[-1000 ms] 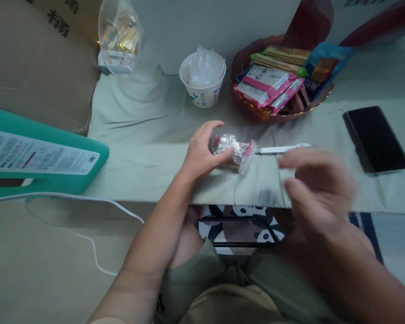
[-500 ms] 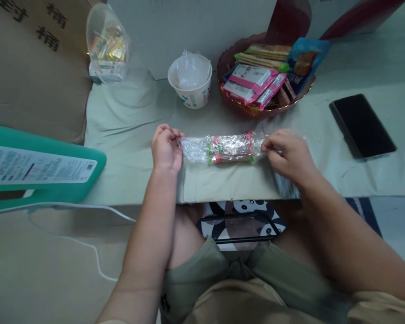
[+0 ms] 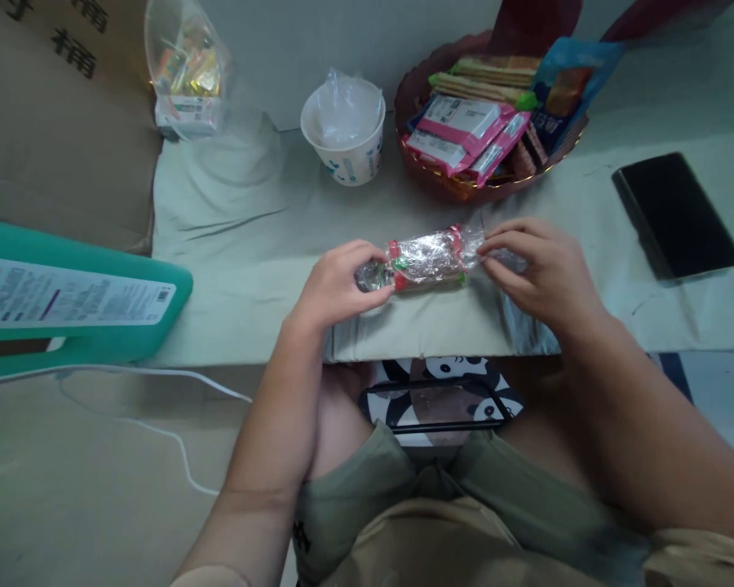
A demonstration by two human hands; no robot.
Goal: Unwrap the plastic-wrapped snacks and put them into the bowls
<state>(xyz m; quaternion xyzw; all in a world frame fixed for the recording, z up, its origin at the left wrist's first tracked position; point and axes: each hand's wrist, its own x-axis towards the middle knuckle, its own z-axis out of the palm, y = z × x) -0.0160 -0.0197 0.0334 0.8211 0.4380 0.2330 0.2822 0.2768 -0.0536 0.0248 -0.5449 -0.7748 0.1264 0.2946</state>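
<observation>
A plastic-wrapped snack bundle [image 3: 429,258] lies at the front of the covered table, its shiny clear film showing red and green edges. My left hand [image 3: 341,285] grips its left end, thumb at the near side and fingers at the far side, with crumpled clear film between them. At the other end, my right hand [image 3: 535,265] pinches the loose clear film between thumb and fingertips. What exactly is inside the wrap is too small and glossy to tell.
Behind the hands stand a paper cup [image 3: 350,159] with a clear bag in it and a red bowl [image 3: 444,187] of packaged snacks. A black phone [image 3: 678,216] lies right. A teal container [image 3: 116,338], a cardboard box [image 3: 67,147] and a clear tub of wrapped pieces [image 3: 159,41] are left.
My left hand has moved right, from the stretched film's outer end to the bundle's left end, gathering the film there. My right hand keeps its pinch, its fingers now more extended.
</observation>
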